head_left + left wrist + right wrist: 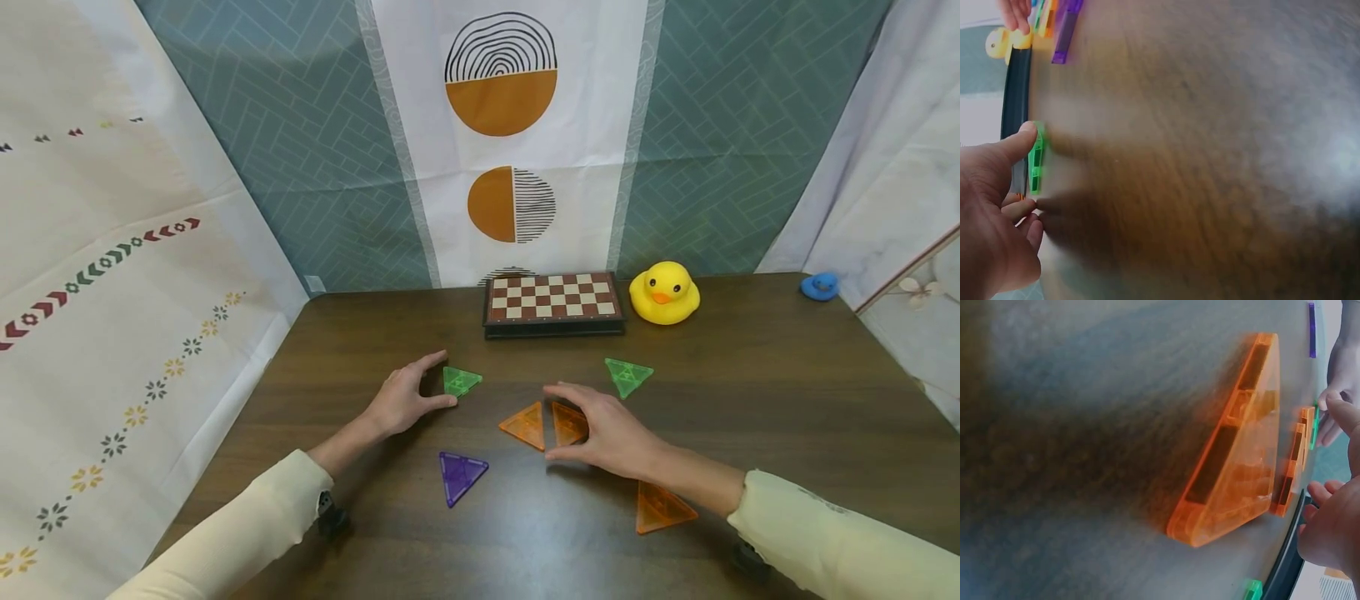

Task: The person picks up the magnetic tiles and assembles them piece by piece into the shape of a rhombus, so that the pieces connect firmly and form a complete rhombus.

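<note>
**Left hand (408,396) at a green tile (461,382), right hand (611,433) at an orange tile (567,425), both with fingers parted**

Head view: your left thumb and index finger stand apart on either side of the green tile, which lies flat on the table (360,333), in front of the chessboard (553,298) and to its left. Whether your thumb touches its near corner, you cannot tell from here. Your right hand arches around the orange tile, thumb on the near side and fingers on the far side, clamped on nothing. A second orange tile (526,425) lies just beside it, a purple tile (461,477) sits nearer you, and a third orange tile (662,510) lies by your right forearm. These triangles look like clear plastic: expect them light, stiff and smooth enough to skid on the wood.

Left wrist view: your thumb is at one end of the green tile, your fingertips near the other. Its edge is thin, so take hold low, by opposite corners, rather than pressing its face.

Right wrist view: the third orange tile fills the foreground, dark inserts showing in its rim. If those are magnets, neighbouring tiles may tug or twist. Your thumb and fingers are spread; a light pinch across the rim should suffice, and the plastic seems sturdy.
</note>
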Demonstrator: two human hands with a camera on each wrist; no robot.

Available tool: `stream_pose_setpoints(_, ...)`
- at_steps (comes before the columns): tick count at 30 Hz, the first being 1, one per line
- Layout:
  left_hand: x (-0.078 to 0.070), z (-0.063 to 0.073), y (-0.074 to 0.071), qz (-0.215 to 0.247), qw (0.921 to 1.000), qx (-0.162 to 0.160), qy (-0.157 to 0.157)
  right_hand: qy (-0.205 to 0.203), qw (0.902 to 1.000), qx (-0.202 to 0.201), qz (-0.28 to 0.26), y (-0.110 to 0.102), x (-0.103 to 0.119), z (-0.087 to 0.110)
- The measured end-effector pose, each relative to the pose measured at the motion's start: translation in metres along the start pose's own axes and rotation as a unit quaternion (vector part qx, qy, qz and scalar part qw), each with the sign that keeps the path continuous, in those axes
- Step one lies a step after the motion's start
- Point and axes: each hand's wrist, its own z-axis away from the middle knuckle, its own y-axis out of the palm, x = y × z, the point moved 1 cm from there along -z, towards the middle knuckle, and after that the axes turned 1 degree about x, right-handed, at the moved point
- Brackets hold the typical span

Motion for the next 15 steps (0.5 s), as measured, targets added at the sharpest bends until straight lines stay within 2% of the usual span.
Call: stream_pose_setpoints(15, 0.004, 0.000, 0.002, 0.000, 0.9994, -0.018, 0.029, -0.017, 0.9993, -0.002, 0.032, 0.011, -0.002, -0.002)
